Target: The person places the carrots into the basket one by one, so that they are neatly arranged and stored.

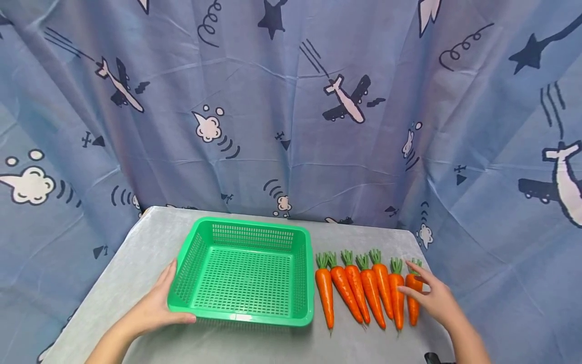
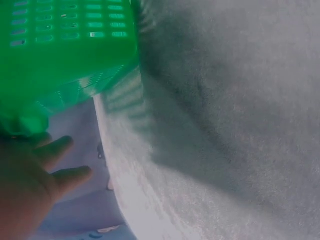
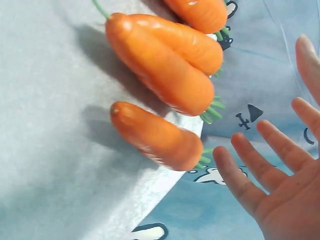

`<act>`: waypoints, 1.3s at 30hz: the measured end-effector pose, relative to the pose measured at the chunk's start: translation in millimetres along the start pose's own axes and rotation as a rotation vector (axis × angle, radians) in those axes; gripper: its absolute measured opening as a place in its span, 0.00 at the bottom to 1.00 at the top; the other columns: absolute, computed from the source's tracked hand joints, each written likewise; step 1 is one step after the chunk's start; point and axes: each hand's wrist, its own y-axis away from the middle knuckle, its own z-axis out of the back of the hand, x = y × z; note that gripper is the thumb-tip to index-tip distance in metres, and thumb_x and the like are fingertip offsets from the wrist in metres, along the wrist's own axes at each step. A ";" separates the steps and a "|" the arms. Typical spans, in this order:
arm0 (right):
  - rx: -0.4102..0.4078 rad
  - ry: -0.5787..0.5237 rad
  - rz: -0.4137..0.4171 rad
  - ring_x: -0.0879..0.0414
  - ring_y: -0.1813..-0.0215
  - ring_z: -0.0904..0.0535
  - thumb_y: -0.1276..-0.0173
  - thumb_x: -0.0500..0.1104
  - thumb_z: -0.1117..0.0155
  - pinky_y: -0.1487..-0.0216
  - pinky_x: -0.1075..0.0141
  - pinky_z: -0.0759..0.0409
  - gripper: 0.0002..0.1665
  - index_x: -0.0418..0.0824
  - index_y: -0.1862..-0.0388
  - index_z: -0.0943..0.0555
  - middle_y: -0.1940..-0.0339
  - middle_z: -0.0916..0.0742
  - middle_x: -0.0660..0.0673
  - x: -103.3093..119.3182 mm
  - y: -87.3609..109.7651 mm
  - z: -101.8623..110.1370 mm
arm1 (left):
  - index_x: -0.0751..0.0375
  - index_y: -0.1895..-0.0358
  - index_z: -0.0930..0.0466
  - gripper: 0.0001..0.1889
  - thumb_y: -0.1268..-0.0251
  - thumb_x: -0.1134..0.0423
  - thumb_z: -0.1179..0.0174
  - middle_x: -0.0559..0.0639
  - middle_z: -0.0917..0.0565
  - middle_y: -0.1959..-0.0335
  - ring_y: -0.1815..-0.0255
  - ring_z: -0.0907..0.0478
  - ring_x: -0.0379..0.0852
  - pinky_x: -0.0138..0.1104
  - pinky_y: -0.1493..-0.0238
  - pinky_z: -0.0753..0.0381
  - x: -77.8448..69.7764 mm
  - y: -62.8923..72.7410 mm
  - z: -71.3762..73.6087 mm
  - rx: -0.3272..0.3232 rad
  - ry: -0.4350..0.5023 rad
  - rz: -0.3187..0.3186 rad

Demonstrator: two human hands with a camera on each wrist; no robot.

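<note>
A green plastic basket (image 1: 245, 278) with slotted walls stands on the table, with nothing inside. At its near left corner is my left hand (image 1: 156, 303), fingers along the left side and thumb by the front rim. In the left wrist view, the left hand (image 2: 30, 185) has spread fingers close beside the basket (image 2: 70, 60); firm contact cannot be made out. Several orange carrots (image 1: 353, 290) with green stem stubs lie in a row to the right. My right hand (image 1: 438, 301) hovers over the rightmost carrot (image 1: 414, 308), fingers spread and holding nothing, as the right wrist view confirms.
A pale grey cloth covers the table (image 1: 268, 346). Behind and around it hangs a blue curtain (image 1: 254, 167) printed with planes and stars. A small black object (image 1: 432, 358) shows at the lower right, near the right forearm.
</note>
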 end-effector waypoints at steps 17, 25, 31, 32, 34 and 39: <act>0.028 0.064 0.003 0.23 0.32 0.37 0.35 0.62 0.30 0.38 0.28 0.35 0.53 0.32 0.23 0.37 0.27 0.35 0.21 -29.1 -16.0 -3.0 | 0.62 0.18 0.73 0.78 0.64 0.53 0.16 0.76 0.59 0.21 0.25 0.54 0.81 0.72 0.35 0.44 -8.5 4.4 -5.4 -0.017 0.034 0.018; 0.065 0.065 -0.099 0.24 0.35 0.32 0.33 0.67 0.35 0.44 0.33 0.26 0.54 0.32 0.23 0.39 0.28 0.34 0.21 -39.8 -19.1 -2.7 | 0.66 0.19 0.73 0.77 0.62 0.52 0.17 0.77 0.59 0.21 0.25 0.55 0.82 0.72 0.35 0.44 -9.2 5.1 -5.2 0.002 0.028 0.041; 0.044 0.089 -0.085 0.24 0.38 0.28 0.33 0.62 0.32 0.45 0.34 0.25 0.50 0.31 0.25 0.34 0.31 0.30 0.20 -48.9 -23.5 -4.0 | 0.67 0.19 0.71 0.76 0.62 0.54 0.17 0.77 0.57 0.21 0.25 0.53 0.81 0.71 0.35 0.42 -5.4 6.7 -3.7 0.002 0.031 0.045; 0.038 0.095 -0.075 0.24 0.39 0.27 0.34 0.60 0.30 0.45 0.34 0.25 0.49 0.30 0.26 0.34 0.31 0.30 0.20 -50.6 -23.9 -4.5 | 0.67 0.19 0.71 0.76 0.62 0.55 0.17 0.77 0.58 0.21 0.25 0.53 0.81 0.71 0.35 0.43 -5.0 6.9 -3.4 0.004 0.034 0.047; 0.025 0.110 -0.057 0.24 0.40 0.26 0.35 0.56 0.28 0.45 0.35 0.25 0.47 0.29 0.27 0.32 0.32 0.29 0.19 -53.7 -24.6 -5.6 | 0.68 0.19 0.71 0.76 0.62 0.54 0.17 0.78 0.58 0.21 0.25 0.53 0.81 0.71 0.35 0.43 -4.6 7.1 -2.9 0.008 0.035 0.050; 0.055 0.115 -0.110 0.24 0.40 0.28 0.38 0.57 0.25 0.43 0.34 0.27 0.51 0.28 0.27 0.34 0.34 0.29 0.17 -60.2 -27.5 -7.6 | 0.68 0.19 0.71 0.75 0.60 0.54 0.17 0.78 0.58 0.21 0.25 0.54 0.81 0.71 0.35 0.43 -5.0 6.2 -2.5 0.015 0.030 0.057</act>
